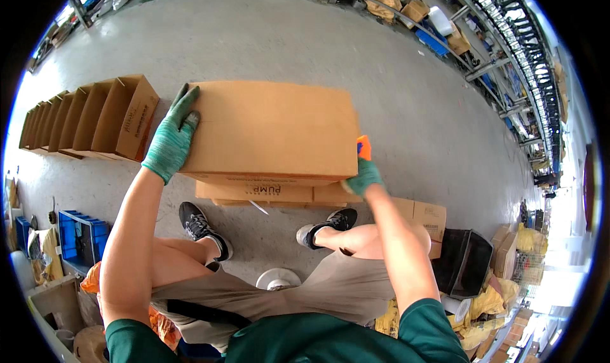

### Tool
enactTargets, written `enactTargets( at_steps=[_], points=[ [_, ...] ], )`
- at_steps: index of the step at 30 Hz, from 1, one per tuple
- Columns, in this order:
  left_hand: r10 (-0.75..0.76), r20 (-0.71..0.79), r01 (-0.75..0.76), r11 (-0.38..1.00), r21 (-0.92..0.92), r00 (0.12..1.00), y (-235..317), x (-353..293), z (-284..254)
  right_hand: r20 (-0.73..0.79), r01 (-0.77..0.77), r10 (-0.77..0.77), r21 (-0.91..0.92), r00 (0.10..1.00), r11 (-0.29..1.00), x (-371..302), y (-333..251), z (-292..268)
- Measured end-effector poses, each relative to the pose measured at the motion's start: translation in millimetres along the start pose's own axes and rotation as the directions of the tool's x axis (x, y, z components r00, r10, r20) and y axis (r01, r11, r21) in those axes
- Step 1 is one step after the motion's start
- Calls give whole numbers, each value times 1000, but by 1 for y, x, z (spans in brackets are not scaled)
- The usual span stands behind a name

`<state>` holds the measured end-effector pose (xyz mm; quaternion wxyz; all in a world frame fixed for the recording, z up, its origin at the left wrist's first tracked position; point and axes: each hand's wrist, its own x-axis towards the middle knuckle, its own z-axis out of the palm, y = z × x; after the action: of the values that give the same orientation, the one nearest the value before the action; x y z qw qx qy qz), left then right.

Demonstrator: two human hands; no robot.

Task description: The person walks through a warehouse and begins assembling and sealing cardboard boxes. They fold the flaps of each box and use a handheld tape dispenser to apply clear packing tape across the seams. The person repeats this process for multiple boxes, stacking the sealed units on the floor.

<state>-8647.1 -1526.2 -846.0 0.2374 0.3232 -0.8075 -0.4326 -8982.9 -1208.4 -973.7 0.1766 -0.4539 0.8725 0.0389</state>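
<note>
Head view: you are seated over a grey concrete warehouse floor (267,33), with racking (508,39) curving along the far right and loose stock at the far edge. A row of open-topped brown cardboard cartons (89,118) stands on the floor to your left. A blue plastic crate (79,236) sits at near left, and a black bin (467,261) at near right beside more brown boxes (422,217).

The large closed brown cardboard box (270,131) lies directly ahead of you, resting on a stack of flattened brown cartons (267,193) just beyond your shoes.

Your left hand (171,137), in a green knitted glove, lies flat with fingers spread over the box's left top corner; it clamps nothing and appears to steady the box against sliding. Your right hand (363,172), also green-gloved, is closed around an orange-tipped tool (363,147), held against the box's right edge. Whether it is a cutter or a marker cannot be told. One hand on each side of the box keeps it from turning on the stack.
</note>
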Motion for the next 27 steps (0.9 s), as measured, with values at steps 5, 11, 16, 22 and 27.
enactTargets(
  at_steps=[5, 11, 16, 22, 27],
  points=[
    [-3, 9, 3, 1000, 21, 1000, 11, 3, 9, -505, 429, 61, 786, 861, 446, -35, 5, -171],
    [11, 2, -11, 999, 30, 1000, 15, 3, 13, -509, 542, -193, 815, 839, 204, -27, -74, -257],
    [8, 13, -8, 1000, -17, 1000, 19, 3, 14, -259, 432, -421, 812, 869, 393, -4, -98, -251],
    [33, -67, -17, 973, 231, 997, 29, 0, 13, -203, 406, -441, 804, 874, 435, 15, -75, -235],
    [108, -193, -111, 994, -2, 975, 98, -9, 21, -136, 297, -436, 898, 890, 326, 5, -69, -230]
  ],
)
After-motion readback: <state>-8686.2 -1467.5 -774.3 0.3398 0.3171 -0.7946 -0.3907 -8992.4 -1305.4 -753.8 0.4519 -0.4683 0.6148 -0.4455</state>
